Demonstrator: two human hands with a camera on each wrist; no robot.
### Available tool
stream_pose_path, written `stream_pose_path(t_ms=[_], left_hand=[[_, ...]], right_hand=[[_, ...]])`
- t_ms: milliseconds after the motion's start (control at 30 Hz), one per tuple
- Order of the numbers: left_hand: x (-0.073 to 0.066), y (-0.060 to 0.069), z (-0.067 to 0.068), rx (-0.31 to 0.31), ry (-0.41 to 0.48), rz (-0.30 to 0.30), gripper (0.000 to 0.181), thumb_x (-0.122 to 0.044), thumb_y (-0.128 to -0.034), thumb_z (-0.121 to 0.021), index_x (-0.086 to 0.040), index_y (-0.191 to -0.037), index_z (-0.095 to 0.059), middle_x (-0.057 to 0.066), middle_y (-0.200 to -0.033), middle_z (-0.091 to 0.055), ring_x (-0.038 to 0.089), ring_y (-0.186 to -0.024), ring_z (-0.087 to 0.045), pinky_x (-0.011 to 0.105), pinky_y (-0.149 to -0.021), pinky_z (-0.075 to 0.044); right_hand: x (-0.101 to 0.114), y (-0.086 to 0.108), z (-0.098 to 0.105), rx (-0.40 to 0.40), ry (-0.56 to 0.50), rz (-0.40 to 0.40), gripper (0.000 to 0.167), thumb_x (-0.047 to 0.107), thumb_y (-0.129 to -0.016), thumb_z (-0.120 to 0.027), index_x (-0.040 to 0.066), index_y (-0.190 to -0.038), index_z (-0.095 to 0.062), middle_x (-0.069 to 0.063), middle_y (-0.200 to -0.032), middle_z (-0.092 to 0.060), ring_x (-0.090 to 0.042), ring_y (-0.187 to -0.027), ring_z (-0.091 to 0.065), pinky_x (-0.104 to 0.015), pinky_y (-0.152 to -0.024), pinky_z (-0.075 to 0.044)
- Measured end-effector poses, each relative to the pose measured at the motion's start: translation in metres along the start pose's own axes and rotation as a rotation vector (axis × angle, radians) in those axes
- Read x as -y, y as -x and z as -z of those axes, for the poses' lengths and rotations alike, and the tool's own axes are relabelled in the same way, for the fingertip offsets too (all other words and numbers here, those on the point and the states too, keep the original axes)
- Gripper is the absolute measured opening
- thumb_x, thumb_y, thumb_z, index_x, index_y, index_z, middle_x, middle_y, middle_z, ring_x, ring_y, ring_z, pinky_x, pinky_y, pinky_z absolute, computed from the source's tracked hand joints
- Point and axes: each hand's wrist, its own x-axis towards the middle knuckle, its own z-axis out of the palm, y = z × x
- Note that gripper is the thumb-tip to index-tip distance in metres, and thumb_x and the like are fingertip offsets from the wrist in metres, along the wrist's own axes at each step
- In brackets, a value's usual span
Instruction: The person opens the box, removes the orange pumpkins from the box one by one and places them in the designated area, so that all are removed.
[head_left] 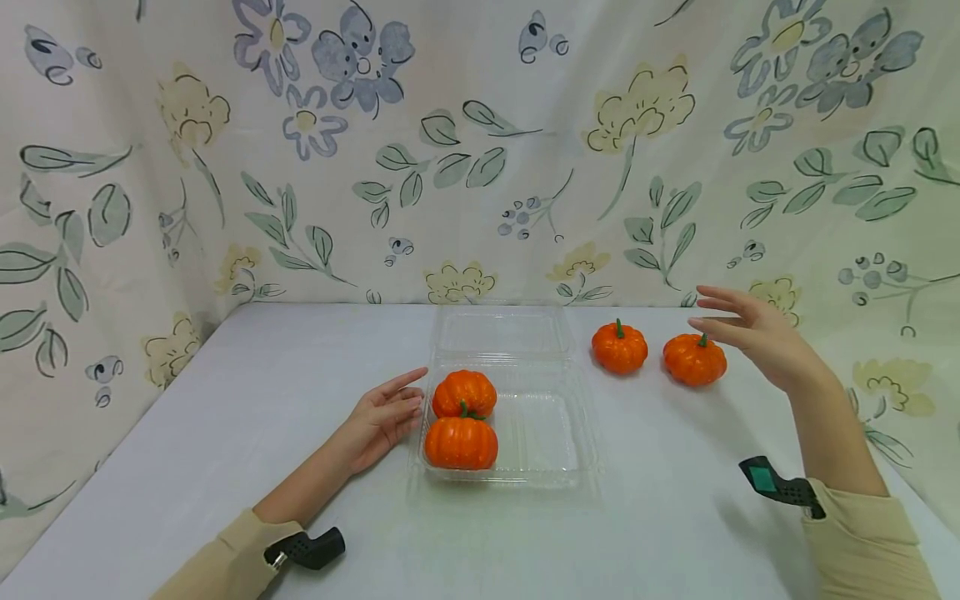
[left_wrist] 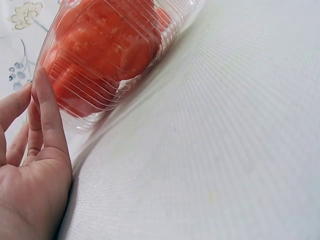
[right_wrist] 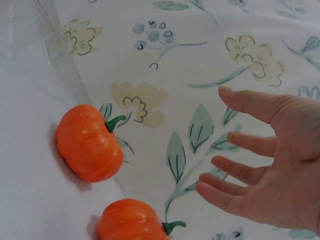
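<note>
A clear plastic clamshell box [head_left: 536,429] lies on the table with its lid [head_left: 501,333] folded back. Two small orange toy pumpkins, a rear one [head_left: 465,392] and a front one [head_left: 461,443], sit in its left half. My left hand [head_left: 384,423] is at the box's left side, its fingertips touching or very near the wall. To the right of the box, a pumpkin with a green stem [head_left: 619,347] stands on the table, and another pumpkin [head_left: 694,361] is beside it. Above that second one hovers my right hand [head_left: 761,337], fingers spread and holding nothing.
The white table [head_left: 300,375] ends at the back against a floral curtain [head_left: 480,167], which also hangs along both sides. Dark camera mounts sit at both wrists, a left one [head_left: 306,550] and a right one [head_left: 780,485].
</note>
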Motion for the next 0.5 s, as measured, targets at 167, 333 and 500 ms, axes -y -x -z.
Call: stream_pose_path(t_ms=[167,333,500], left_hand=[[0.0,0.0,0.0,-0.002,0.002,0.0,0.051,0.001,-0.1076,-0.053,-0.008,-0.157,-0.047,0.0,-0.111,-0.063,0.007,-0.09,-0.068,0.02,-0.087,-0.06],[-0.001,0.0,0.0,-0.005,0.003,0.004,0.051,0.0,-0.1077,-0.053,-0.009,-0.157,-0.048,0.0,-0.111,-0.063,0.007,-0.09,-0.068,0.02,-0.087,-0.06],[-0.001,0.0,0.0,-0.007,0.002,0.011,0.051,0.0,-0.1077,-0.054,-0.008,-0.158,-0.047,0.0,-0.112,-0.062,0.007,-0.09,-0.068,0.019,-0.087,-0.06]], right_hand=[[0.011,-0.002,-0.01,0.023,-0.007,0.012,0.077,0.033,-0.107,-0.063,0.01,-0.168,-0.022,-0.03,-0.165,-0.03,-0.053,-0.142,-0.041,-0.079,-0.113,-0.031],[0.02,-0.002,-0.017,0.032,0.017,0.032,0.074,0.03,-0.108,-0.062,0.01,-0.168,-0.024,-0.028,-0.165,-0.033,-0.051,-0.145,-0.042,-0.038,-0.108,-0.054],[0.027,0.0,-0.021,0.011,0.03,0.05,0.073,0.03,-0.107,-0.063,0.01,-0.167,-0.026,-0.028,-0.164,-0.036,-0.051,-0.143,-0.044,-0.013,-0.089,-0.053]])
